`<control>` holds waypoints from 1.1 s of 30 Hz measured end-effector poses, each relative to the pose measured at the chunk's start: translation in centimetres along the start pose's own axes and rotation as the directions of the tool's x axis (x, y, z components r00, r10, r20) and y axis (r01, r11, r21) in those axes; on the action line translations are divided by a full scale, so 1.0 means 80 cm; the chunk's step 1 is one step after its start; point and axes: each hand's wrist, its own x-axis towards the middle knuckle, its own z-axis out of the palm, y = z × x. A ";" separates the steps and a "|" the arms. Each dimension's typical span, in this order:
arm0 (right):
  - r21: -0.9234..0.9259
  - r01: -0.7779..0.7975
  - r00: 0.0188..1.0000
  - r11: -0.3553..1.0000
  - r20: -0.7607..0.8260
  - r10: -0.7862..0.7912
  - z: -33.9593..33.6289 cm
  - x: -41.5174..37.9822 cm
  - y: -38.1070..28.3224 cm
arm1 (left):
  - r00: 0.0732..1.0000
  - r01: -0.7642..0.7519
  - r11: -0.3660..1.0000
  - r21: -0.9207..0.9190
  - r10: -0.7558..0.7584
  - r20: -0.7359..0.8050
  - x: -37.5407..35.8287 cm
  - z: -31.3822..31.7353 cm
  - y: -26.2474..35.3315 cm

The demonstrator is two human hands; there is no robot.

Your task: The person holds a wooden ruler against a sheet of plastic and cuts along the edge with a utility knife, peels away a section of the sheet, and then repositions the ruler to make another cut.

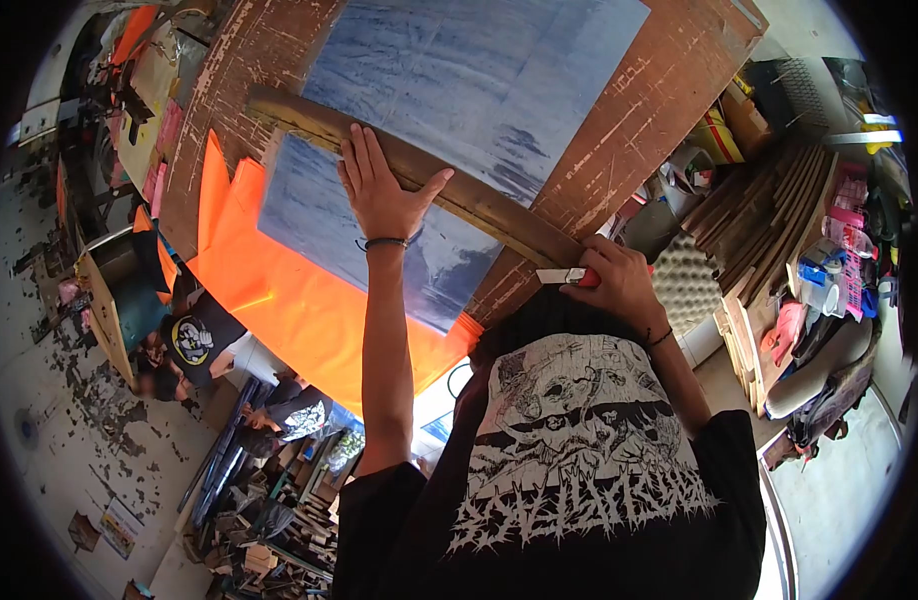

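A long dark wooden straightedge (479, 203) lies diagonally over a bluish-grey sheet (459, 80) on the scratched brown tabletop (619, 130). My left hand (384, 190) presses flat on the straightedge, thumb and fingers spread, holding nothing. A red-handled utility knife (569, 277) is gripped in my right hand (619, 280), beside the right end of the straightedge, its pale blade end pointing left. Bright orange material (279, 290) hangs over the table's near edge, partly beneath the sheet.
Two people, one in a dark printed shirt (201, 338) and one lower down (289, 412), are at the left. Wood offcuts (279, 520) pile up at the lower left. Stacked wooden strips (769, 200) and a pink basket (849, 240) stand at the right.
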 end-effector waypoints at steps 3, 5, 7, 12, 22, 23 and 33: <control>-0.004 -0.005 1.000 1.000 0.001 0.005 0.000 -0.001 0.001 | 1.000 0.007 1.000 -0.012 -0.007 -0.006 0.000 0.000 0.001; -0.002 -0.005 1.000 1.000 -0.002 0.005 0.000 -0.001 0.001 | 1.000 0.015 1.000 -0.006 -0.015 0.003 0.000 0.000 0.001; -0.005 -0.011 1.000 1.000 0.001 0.011 0.000 -0.001 0.001 | 1.000 0.005 1.000 -0.025 -0.005 -0.014 0.000 0.002 0.000; -0.006 -0.016 1.000 1.000 0.012 0.017 0.001 -0.004 0.003 | 0.999 -0.020 0.998 -0.053 0.018 -0.045 -0.003 0.002 0.000; 0.020 -0.047 0.997 0.999 0.067 0.046 -0.003 -0.003 0.004 | 0.993 -0.053 0.999 0.003 0.053 0.109 -0.013 -0.022 0.027; 0.018 -0.055 0.995 0.998 0.079 0.053 -0.003 -0.003 0.003 | 0.989 -0.051 0.999 0.011 0.049 0.139 -0.014 -0.024 0.031; 0.111 -0.205 0.973 0.972 -0.088 0.215 -0.025 0.005 -0.007 | 0.960 -0.048 0.998 0.036 0.036 0.279 -0.032 -0.013 0.051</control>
